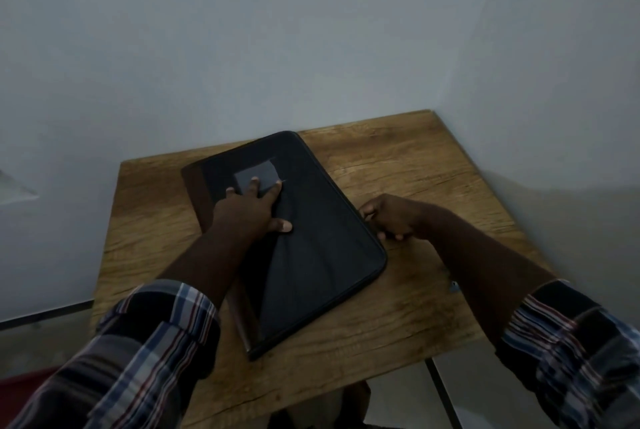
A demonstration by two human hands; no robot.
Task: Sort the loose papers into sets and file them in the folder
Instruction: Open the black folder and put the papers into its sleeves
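Black closed folder (311, 241) — grey patch on top, rounded corners.

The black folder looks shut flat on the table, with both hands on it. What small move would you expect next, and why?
Probably the right hand, gripping the folder at its right edge, works that edge open while the left hand presses flat on the cover to steady it. The folder lies closed on the wooden table, and no loose papers are in sight.
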